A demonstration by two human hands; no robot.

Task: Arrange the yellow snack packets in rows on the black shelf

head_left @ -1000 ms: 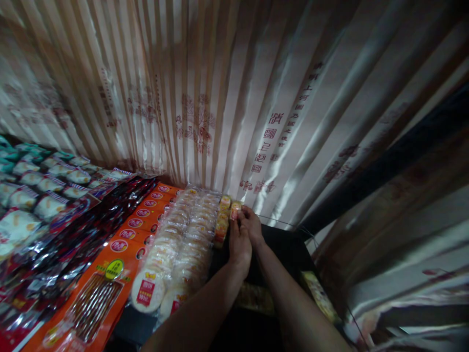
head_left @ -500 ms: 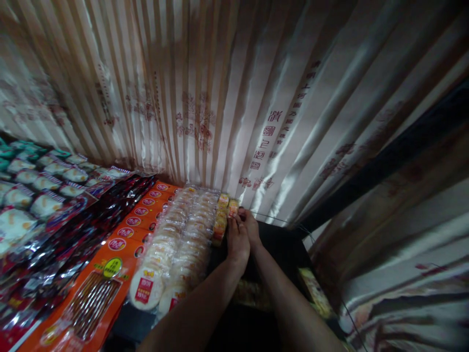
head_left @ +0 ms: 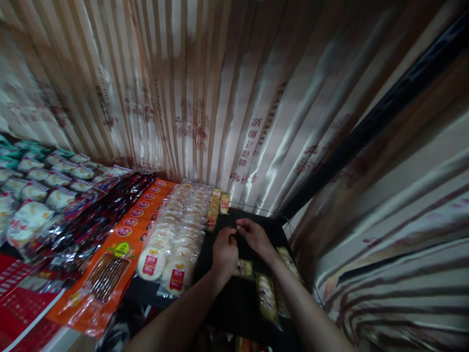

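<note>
Centrally, just below mid-frame, we find both hands over a black shelf surface [head_left: 234, 303]. Our left hand [head_left: 224, 254] is curled, back toward the camera, fingers folded inward; we cannot tell whether it pinches anything. Our right hand [head_left: 254, 235] lies just beside it to the right, fingers bent and reaching left so that the fingertips of the two hands nearly meet; whether it grips an item is also hidden.

Immediately below the left hand, a small yellowish snack packet [head_left: 244, 267] lies on the black surface, near both wrists. Further packets of this kind [head_left: 267, 298] lie lower right of it, along the right forearm.

Above the hands, toward the curtain, a short row of small yellow-orange packets [head_left: 216, 208] stands at the far edge of the shelf, apart from both hands.

Left of the hands we see two parallel rows of round rice-cracker packs in clear wrap [head_left: 176, 234], the nearest ones bearing red labels. Left of these lies a row of orange packs [head_left: 124, 239], then dark glossy packs [head_left: 91, 215], then white-and-green packs [head_left: 47, 181] at the left edge of the frame.

Across the whole upper frame hangs a striped satin curtain [head_left: 234, 88] printed with red characters.
</note>
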